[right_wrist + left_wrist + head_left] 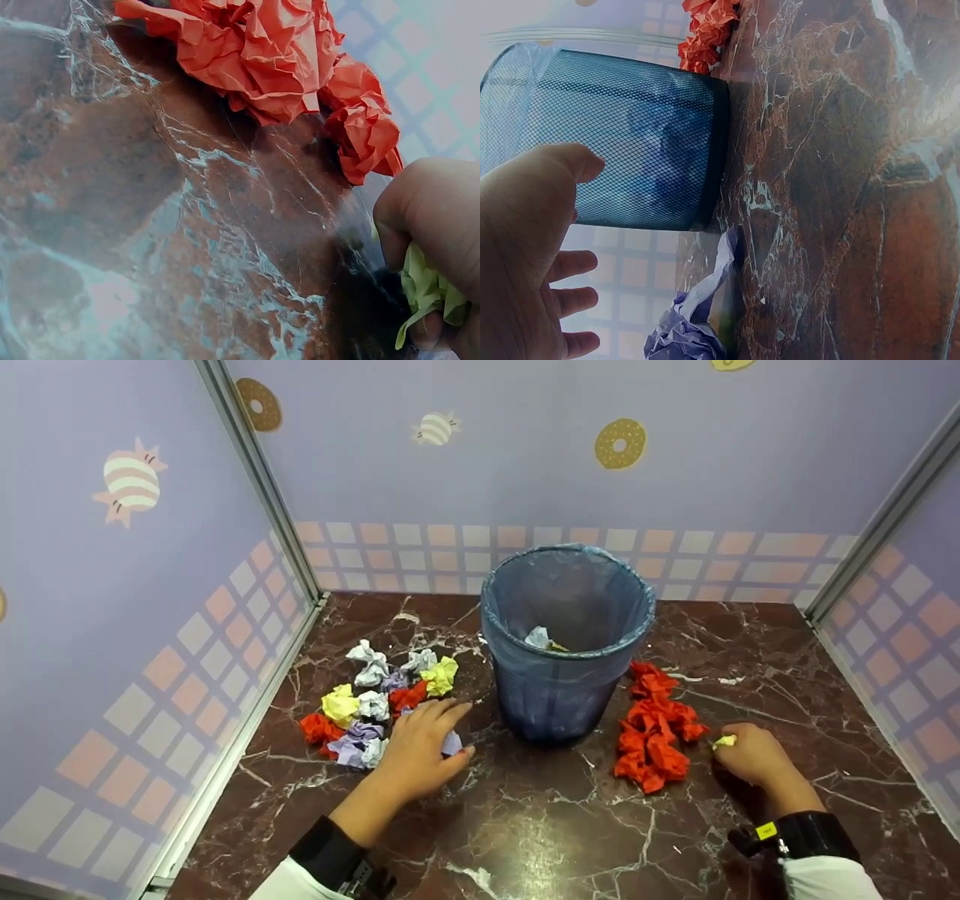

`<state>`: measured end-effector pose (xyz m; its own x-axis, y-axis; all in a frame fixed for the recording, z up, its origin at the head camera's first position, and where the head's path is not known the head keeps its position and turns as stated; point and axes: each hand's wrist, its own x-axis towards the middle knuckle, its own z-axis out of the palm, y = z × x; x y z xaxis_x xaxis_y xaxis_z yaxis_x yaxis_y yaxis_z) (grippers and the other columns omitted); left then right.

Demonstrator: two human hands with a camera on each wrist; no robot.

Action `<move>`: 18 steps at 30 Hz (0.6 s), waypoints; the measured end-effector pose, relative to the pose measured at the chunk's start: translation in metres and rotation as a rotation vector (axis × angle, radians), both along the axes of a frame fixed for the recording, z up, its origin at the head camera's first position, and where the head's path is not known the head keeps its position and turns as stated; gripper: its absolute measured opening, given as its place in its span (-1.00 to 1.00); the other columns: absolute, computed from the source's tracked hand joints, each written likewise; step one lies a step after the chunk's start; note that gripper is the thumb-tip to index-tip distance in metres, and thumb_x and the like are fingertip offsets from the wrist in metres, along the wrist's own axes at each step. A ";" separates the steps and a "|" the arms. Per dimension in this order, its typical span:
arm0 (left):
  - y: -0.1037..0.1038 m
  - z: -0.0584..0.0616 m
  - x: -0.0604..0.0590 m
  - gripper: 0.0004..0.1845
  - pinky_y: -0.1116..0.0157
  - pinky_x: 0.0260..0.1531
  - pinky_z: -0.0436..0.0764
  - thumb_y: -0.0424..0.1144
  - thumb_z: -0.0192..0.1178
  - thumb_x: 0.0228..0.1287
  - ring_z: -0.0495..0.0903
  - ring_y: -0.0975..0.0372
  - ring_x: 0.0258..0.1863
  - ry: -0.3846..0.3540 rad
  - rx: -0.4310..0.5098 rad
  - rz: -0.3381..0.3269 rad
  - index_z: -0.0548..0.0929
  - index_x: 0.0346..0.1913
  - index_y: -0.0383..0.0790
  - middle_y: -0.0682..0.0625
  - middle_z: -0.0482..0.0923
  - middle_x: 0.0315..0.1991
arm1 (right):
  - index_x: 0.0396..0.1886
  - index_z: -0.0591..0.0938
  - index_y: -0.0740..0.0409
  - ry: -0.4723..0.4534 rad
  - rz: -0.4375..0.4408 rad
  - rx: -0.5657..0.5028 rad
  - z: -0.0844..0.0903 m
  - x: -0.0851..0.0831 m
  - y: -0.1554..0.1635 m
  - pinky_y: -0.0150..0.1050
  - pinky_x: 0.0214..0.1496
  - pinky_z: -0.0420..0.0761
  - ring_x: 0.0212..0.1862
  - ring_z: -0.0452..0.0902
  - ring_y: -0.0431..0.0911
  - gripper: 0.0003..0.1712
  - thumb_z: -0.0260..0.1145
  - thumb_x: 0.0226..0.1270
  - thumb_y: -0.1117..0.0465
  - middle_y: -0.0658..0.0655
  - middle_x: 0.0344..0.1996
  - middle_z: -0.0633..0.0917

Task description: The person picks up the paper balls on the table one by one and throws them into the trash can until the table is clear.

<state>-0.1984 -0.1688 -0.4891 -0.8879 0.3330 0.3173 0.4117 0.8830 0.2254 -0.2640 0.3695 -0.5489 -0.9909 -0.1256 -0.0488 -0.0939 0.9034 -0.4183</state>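
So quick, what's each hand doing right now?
Left hand: open, fingers spread over the mixed paper balls.
Right hand: closed around a yellow paper scrap.

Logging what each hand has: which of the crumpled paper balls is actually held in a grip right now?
The small yellow-green ball pinched in the right hand, beside the red pile. The left hand only rests open over the mixed pile.
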 end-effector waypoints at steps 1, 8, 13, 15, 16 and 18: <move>0.000 0.000 0.000 -0.30 -0.10 0.15 0.40 0.22 0.18 0.16 0.37 0.03 0.29 -0.001 -0.001 0.001 0.38 0.39 0.16 0.01 0.40 0.34 | 0.06 0.54 0.54 0.006 0.001 -0.001 0.000 0.000 0.000 0.17 -0.12 0.57 -0.11 0.58 0.36 -0.41 0.24 0.03 0.23 0.53 -0.07 0.62; -0.005 0.005 0.000 -0.28 -0.11 0.14 0.40 0.22 0.21 0.16 0.35 0.03 0.31 -0.003 -0.003 0.024 0.36 0.40 0.18 -0.01 0.39 0.34 | -0.11 0.60 0.48 0.016 0.015 -0.044 0.001 -0.001 0.002 -0.12 -0.36 0.55 -0.35 0.57 0.11 -0.56 0.27 0.03 0.25 0.42 -0.27 0.67; -0.009 0.009 -0.002 -0.26 -0.10 0.15 0.39 0.21 0.22 0.15 0.35 0.03 0.31 0.007 0.006 0.024 0.35 0.41 0.17 -0.02 0.40 0.34 | -0.34 0.57 0.38 -0.032 -0.014 -0.176 0.008 -0.003 0.003 -0.30 -0.49 0.45 -0.50 0.43 -0.12 -0.78 0.27 0.05 0.28 0.16 -0.52 0.58; -0.012 0.009 -0.002 -0.26 -0.10 0.15 0.40 0.21 0.22 0.15 0.36 0.02 0.31 0.017 0.012 0.025 0.36 0.41 0.16 -0.03 0.41 0.33 | -0.41 0.53 0.33 -0.026 -0.018 -0.226 0.016 -0.005 0.002 -0.30 -0.53 0.46 -0.54 0.41 -0.15 -0.83 0.29 0.04 0.30 0.09 -0.58 0.54; -0.014 0.009 -0.002 -0.26 -0.10 0.15 0.40 0.20 0.22 0.14 0.36 0.02 0.31 0.019 0.016 0.029 0.36 0.41 0.15 -0.04 0.42 0.32 | -0.38 0.53 0.38 -0.026 -0.012 -0.246 0.022 -0.007 0.002 -0.30 -0.53 0.48 -0.54 0.41 -0.15 -0.79 0.30 0.06 0.29 0.12 -0.57 0.54; -0.017 0.009 -0.003 -0.27 -0.11 0.13 0.41 0.19 0.22 0.13 0.37 0.01 0.29 0.034 0.021 0.032 0.38 0.40 0.13 -0.06 0.44 0.30 | -0.30 0.52 0.42 -0.028 -0.002 -0.281 0.039 -0.012 -0.001 -0.29 -0.52 0.51 -0.54 0.43 -0.15 -0.73 0.32 0.08 0.29 0.18 -0.51 0.57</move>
